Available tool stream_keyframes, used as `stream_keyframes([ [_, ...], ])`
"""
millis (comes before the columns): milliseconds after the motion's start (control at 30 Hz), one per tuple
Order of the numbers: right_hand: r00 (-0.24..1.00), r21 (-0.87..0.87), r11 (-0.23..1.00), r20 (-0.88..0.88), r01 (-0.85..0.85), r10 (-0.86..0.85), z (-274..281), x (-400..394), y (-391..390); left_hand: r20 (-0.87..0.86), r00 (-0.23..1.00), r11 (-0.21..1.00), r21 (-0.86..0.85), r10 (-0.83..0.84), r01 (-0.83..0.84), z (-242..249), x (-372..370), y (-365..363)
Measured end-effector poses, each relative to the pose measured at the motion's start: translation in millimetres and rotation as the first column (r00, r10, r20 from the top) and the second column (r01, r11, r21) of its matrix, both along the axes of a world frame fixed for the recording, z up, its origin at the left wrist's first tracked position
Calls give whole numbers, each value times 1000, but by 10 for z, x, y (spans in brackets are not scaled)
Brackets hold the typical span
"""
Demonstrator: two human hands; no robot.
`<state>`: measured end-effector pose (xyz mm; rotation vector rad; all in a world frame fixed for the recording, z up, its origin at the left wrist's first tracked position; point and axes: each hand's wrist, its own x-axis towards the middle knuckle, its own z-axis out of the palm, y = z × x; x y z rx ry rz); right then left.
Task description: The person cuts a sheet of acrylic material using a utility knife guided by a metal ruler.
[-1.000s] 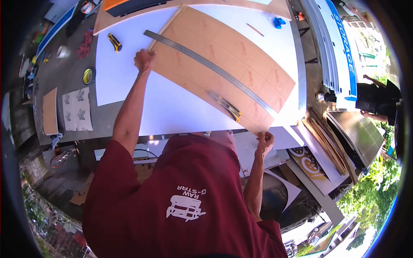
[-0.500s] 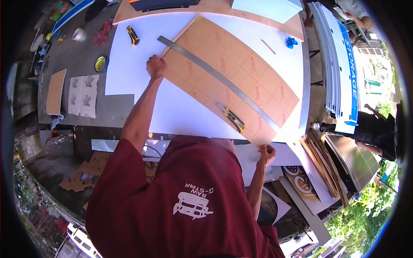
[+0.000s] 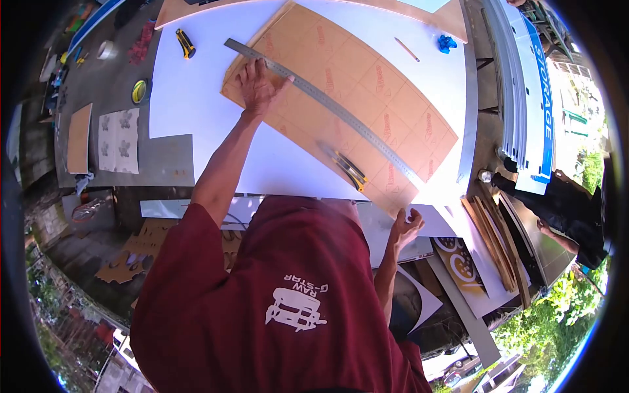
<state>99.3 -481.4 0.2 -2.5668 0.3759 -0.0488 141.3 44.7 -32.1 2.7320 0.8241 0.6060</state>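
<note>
A brown sheet (image 3: 354, 88) with red print and ruled lines lies slanted over a larger white sheet (image 3: 196, 98). Along it runs a long steel ruler (image 3: 334, 105). My left hand (image 3: 261, 90) is open, its spread fingers on the brown sheet and the fingertips at the ruler's edge near its upper left end. At the sheet's near right corner is my right hand (image 3: 409, 226), thumb and forefinger curved with a gap between them. A yellow-and-black utility knife (image 3: 350, 171) rests on the brown sheet near its front edge, between my hands.
Another utility knife (image 3: 185, 44) lies at the upper left, and a pencil (image 3: 407, 50) and crumpled blue item (image 3: 447, 44) at the upper right. A roll of tape (image 3: 139, 92) sits on the grey table. Panels marked STORAGE (image 3: 542, 98) and a person in dark clothes (image 3: 557, 203) are to the right.
My left hand has moved from the brown sheet's left edge onto its surface by the ruler, fingers now spread. My right hand stays at the corner, its pinch loosened. The view has shifted slightly.
</note>
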Motion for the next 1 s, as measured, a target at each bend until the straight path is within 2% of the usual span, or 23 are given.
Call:
stream_keyframes([
  [67,989,-64,991,77,-120,125,86,86,102,22,1000,999,50,13,-14,-52,24,0],
  [200,914,-114,925,150,-363,377,200,405,247,-126,990,997,-28,61,-65,-10,31,-42],
  [267,898,-97,917,184,-388,399,207,538,316,-154,984,996,9,92,-91,-48,38,-51],
  [333,944,14,950,120,-311,307,185,559,280,-167,982,996,15,93,-92,-56,58,-47],
  [400,992,36,991,1,-127,127,233,376,214,-167,982,995,41,92,-86,-77,29,-26],
  [433,998,39,999,-58,-33,35,234,283,185,-156,984,995,62,84,-75,-112,18,-13],
  [567,966,137,979,-231,152,-118,-34,-97,-44,-155,984,993,93,83,-70,-150,17,-4],
  [600,947,315,922,-292,227,-134,-67,-92,-60,-144,986,994,91,78,-65,-163,46,8],
  [667,902,607,697,-410,381,-136,-105,-84,-71,-130,990,996,79,58,-48,-189,10,22],
  [700,927,611,727,-362,314,-96,-120,-66,-79,-126,991,993,109,52,-39,-206,7,38],
  [1000,927,638,708,-369,302,-64,-139,-16,-176,-107,993,993,110,51,-39,-239,20,23],
])
